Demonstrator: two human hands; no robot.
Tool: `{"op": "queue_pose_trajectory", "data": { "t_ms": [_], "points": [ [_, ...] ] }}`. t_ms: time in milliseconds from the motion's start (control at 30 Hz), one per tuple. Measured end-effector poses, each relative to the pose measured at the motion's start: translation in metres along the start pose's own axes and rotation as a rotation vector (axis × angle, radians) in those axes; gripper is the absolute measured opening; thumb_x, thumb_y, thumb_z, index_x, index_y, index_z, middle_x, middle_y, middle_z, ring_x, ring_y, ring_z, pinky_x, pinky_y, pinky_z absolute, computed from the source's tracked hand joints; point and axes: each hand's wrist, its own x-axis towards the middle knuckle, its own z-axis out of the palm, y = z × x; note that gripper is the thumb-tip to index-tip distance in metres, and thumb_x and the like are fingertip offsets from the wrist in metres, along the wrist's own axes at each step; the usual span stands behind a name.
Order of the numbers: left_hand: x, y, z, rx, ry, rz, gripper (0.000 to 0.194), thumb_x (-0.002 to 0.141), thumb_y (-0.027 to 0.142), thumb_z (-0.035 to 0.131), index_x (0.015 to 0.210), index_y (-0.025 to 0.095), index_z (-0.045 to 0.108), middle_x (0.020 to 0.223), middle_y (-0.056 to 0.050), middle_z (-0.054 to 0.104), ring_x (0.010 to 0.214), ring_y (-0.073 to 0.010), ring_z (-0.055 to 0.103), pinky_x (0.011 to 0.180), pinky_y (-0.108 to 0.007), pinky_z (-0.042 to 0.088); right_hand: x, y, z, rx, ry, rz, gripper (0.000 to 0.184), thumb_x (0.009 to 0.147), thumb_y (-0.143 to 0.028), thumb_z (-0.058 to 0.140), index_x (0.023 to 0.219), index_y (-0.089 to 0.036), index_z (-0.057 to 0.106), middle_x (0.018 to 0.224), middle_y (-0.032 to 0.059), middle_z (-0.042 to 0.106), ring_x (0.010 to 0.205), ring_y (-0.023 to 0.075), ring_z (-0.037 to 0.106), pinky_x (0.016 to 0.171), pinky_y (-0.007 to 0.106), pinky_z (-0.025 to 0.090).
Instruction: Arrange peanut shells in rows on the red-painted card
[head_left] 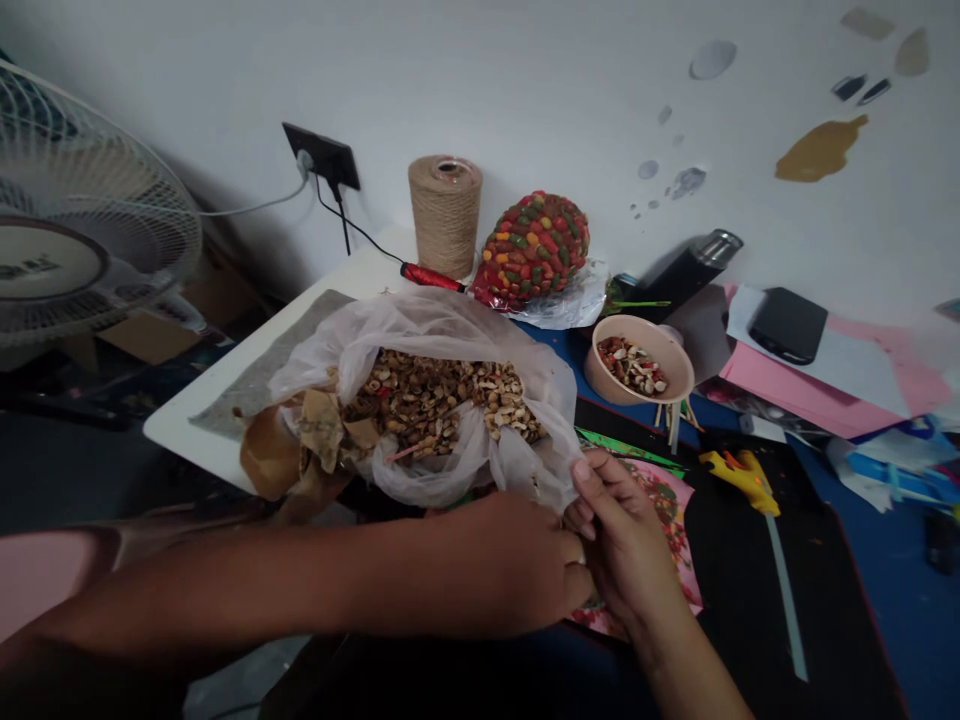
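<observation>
A translucent plastic bag lies open on the table, filled with brown dried pods or shells and paler pieces. At its right edge, my right hand is closed, thumb against curled fingers, pinching the bag's rim. My left arm reaches across from the left below the bag. My left hand is closed beside the right one; whatever its fingers hold is hidden. Beneath the hands lies a pink sheet with a red and green pattern, partly covered.
Behind the bag stand a twine cone and a lumpy multicoloured ball. To the right are a pink bowl of mixed pieces, a black flask and a yellow glue gun with a pale strip. A fan stands left.
</observation>
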Motion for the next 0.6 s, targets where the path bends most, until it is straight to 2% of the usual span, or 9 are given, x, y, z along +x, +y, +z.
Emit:
{"op": "queue_pose_trajectory", "data": {
  "t_ms": [67, 100, 200, 267, 367, 433, 500, 600],
  "points": [
    [0.002, 0.0, 0.005, 0.04, 0.049, -0.018, 0.013, 0.104, 0.02, 0.061, 0.11, 0.015, 0.071, 0.099, -0.008, 0.077, 0.079, -0.0225, 0.071, 0.061, -0.039, 0.05, 0.0, -0.001, 0.0, -0.024, 0.007, -0.008, 0.046, 0.074, -0.055, 0.099, 0.081, -0.02, 0.07, 0.057, -0.0084, 0.044, 0.048, 0.0055, 0.031, 0.047, 0.02, 0.024],
    [0.001, -0.002, 0.002, 0.011, 0.027, -0.033, 0.013, 0.105, 0.022, 0.062, 0.112, 0.015, 0.071, 0.102, -0.008, 0.078, 0.081, -0.0223, 0.072, 0.061, -0.039, 0.05, 0.0, -0.001, -0.002, -0.025, 0.011, -0.013, 0.046, 0.074, -0.055, 0.099, 0.081, -0.02, 0.07, 0.056, -0.0086, 0.043, 0.048, 0.0055, 0.031, 0.047, 0.02, 0.024],
    [-0.005, -0.02, -0.025, -0.133, -0.15, -0.107, 0.007, 0.103, 0.027, 0.069, 0.102, 0.02, 0.072, 0.091, -0.002, 0.078, 0.078, -0.0204, 0.073, 0.057, -0.035, 0.048, -0.001, 0.001, -0.009, 0.01, 0.024, -0.017, 0.045, 0.075, -0.053, 0.099, 0.08, -0.02, 0.069, 0.056, -0.0087, 0.042, 0.048, 0.0051, 0.031, 0.048, 0.019, 0.025],
    [-0.012, -0.043, -0.045, -0.148, -0.221, -0.26, 0.011, 0.104, 0.026, 0.065, 0.099, 0.022, 0.074, 0.093, -0.001, 0.079, 0.085, -0.0211, 0.076, 0.066, -0.033, 0.052, -0.001, 0.003, -0.013, 0.035, 0.025, -0.011, 0.044, 0.076, -0.052, 0.099, 0.079, -0.02, 0.069, 0.056, -0.0086, 0.042, 0.048, 0.0049, 0.031, 0.049, 0.019, 0.026],
    [-0.023, -0.091, -0.063, -0.073, -0.218, -0.557, 0.02, 0.105, 0.027, 0.059, 0.116, 0.023, 0.076, 0.114, -0.005, 0.081, 0.108, -0.025, 0.076, 0.092, -0.035, 0.057, -0.002, 0.004, -0.014, 0.046, 0.012, -0.001, 0.045, 0.076, -0.052, 0.099, 0.077, -0.02, 0.068, 0.056, -0.0086, 0.041, 0.049, 0.0049, 0.031, 0.049, 0.019, 0.026],
    [-0.03, -0.124, -0.067, 0.01, -0.27, -0.66, 0.029, 0.103, 0.026, 0.058, 0.125, 0.021, 0.075, 0.128, -0.01, 0.078, 0.119, -0.0286, 0.073, 0.103, -0.039, 0.055, -0.004, 0.003, -0.012, 0.046, 0.004, -0.003, 0.045, 0.075, -0.052, 0.099, 0.077, -0.02, 0.067, 0.057, -0.0087, 0.041, 0.049, 0.0049, 0.03, 0.049, 0.02, 0.025],
    [-0.034, -0.151, -0.07, 0.069, -0.239, -0.78, 0.038, 0.105, 0.027, 0.051, 0.138, 0.024, 0.071, 0.141, -0.009, 0.074, 0.129, -0.0287, 0.069, 0.111, -0.039, 0.053, -0.005, 0.002, -0.008, 0.051, 0.0, -0.007, 0.047, 0.073, -0.053, 0.1, 0.077, -0.02, 0.067, 0.057, -0.0088, 0.041, 0.048, 0.0049, 0.03, 0.049, 0.02, 0.025],
    [-0.038, -0.177, -0.074, 0.192, -0.185, -0.937, 0.044, 0.106, 0.032, 0.047, 0.141, 0.019, 0.069, 0.146, -0.013, 0.072, 0.132, -0.0312, 0.068, 0.114, -0.04, 0.051, -0.007, 0.0, -0.005, 0.052, 0.001, 0.0, 0.047, 0.072, -0.054, 0.1, 0.078, -0.021, 0.067, 0.056, -0.0091, 0.041, 0.048, 0.0051, 0.029, 0.048, 0.02, 0.025]
  ]
}}
